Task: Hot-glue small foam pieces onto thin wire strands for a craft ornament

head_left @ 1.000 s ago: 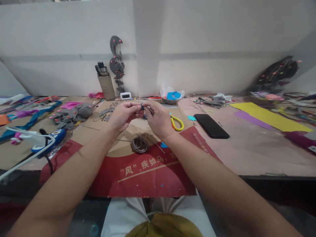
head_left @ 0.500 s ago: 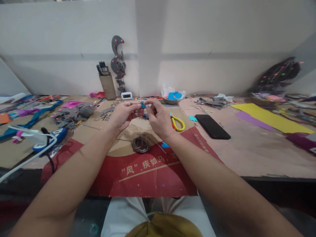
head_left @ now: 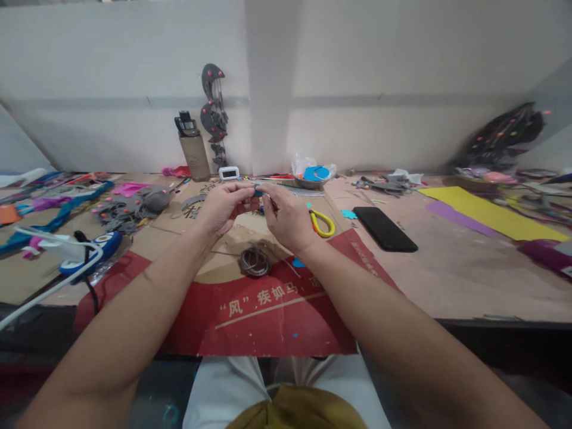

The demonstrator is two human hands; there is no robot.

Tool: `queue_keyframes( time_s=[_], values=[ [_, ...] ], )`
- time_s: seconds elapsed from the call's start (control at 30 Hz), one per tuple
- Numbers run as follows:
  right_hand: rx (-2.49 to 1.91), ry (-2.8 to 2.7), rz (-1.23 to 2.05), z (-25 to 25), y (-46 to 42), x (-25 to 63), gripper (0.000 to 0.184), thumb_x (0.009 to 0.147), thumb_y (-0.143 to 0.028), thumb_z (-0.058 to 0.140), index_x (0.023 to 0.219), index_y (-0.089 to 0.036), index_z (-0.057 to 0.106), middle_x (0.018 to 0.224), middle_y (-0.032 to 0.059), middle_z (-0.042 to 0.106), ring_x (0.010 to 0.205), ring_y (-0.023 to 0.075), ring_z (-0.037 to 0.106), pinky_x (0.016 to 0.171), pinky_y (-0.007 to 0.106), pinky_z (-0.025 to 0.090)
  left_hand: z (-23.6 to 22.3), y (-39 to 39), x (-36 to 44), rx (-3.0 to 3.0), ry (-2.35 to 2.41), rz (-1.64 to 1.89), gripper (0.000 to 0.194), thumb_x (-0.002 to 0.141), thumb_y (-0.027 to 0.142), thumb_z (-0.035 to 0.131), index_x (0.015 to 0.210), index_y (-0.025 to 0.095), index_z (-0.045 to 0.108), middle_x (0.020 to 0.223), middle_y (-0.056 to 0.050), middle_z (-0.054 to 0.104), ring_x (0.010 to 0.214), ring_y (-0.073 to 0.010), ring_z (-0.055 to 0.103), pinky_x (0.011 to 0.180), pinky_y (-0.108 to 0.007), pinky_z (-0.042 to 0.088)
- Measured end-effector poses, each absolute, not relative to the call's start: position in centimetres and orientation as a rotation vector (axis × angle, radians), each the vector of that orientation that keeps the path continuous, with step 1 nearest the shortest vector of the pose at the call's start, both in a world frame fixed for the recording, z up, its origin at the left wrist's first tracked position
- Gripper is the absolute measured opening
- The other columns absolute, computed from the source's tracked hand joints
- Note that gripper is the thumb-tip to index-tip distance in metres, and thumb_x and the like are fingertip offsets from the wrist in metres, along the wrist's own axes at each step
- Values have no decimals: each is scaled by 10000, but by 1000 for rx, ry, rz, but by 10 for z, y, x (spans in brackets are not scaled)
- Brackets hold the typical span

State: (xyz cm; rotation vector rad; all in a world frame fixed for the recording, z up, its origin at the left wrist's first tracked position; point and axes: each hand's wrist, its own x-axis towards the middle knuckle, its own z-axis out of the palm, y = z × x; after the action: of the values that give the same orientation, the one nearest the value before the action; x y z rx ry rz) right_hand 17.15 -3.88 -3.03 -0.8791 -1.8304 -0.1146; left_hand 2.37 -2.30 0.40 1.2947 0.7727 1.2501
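Note:
A small blue piece (head_left: 258, 191), perhaps felt or foam, sits between my two hands above the cardboard. My left hand (head_left: 223, 208) pinches it with thumb and fingertips. My right hand (head_left: 289, 219) has its fingers closed at the same piece and covers much of it. Something thin and dark shows by the right thumb, too small to name. Below the hands lies a coil of grey cord (head_left: 255, 261) on the red and tan cardboard sheet (head_left: 268, 328). Yellow-handled scissors (head_left: 327, 224) rest beside my right hand, and a blue scrap (head_left: 298, 262) is partly under my right wrist.
A black phone (head_left: 385, 229) lies at the right, near a yellow sheet (head_left: 491, 211). A bottle (head_left: 195, 155) and a small white clock (head_left: 229, 173) stand at the back. A blue power strip (head_left: 92, 253) with cables is at the left, by grey felt pieces (head_left: 129, 208).
My right fingers have closed in over the blue piece, so less of it shows. The right hand has turned slightly; the left hand stays nearly still.

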Motion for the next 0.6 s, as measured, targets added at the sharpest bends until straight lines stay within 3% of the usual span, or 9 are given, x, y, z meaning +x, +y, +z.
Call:
queue_keyframes(
  time_s=[0.3, 0.43, 0.5, 0.6],
  values=[
    [-839, -1844, -88, -28, -39, 173, 284, 905, -187, 384, 1111, -198, 579, 1132, 88, 645, 1056, 193, 583, 911, 346, 442, 10, -26, 24, 1346, 817, 1302, 123, 636, 193, 740, 706, 112, 679, 652, -33, 649, 569, -88, 572, 619, -245, 508],
    [-847, -1748, 53, -25, -40, 172, 218, 882, -211, 446, 1059, -195, 573, 810, 26, 635, 750, 142, 578, 732, 284, 447, 13, -28, 25, 1240, 842, 1288, 86, 645, 134, 720, 697, 99, 661, 631, -34, 641, 565, -84, 581, 619, -232, 510],
    [-885, -1698, 145, -25, -40, 170, 205, 869, -223, 473, 1059, -195, 545, 642, -35, 515, 597, 118, 488, 632, 261, 406, 14, -28, 26, 1215, 840, 1291, 78, 655, 115, 712, 699, 96, 651, 610, -26, 630, 558, -80, 582, 627, -229, 517],
    [-899, -1589, 302, -26, -39, 166, 201, 859, -245, 493, 1051, -185, 499, 586, -75, 389, 544, 102, 411, 577, 243, 357, 12, -27, 25, 1211, 808, 1302, 104, 662, 91, 701, 753, 97, 652, 644, -22, 640, 570, -79, 599, 657, -236, 534]
  ],
)
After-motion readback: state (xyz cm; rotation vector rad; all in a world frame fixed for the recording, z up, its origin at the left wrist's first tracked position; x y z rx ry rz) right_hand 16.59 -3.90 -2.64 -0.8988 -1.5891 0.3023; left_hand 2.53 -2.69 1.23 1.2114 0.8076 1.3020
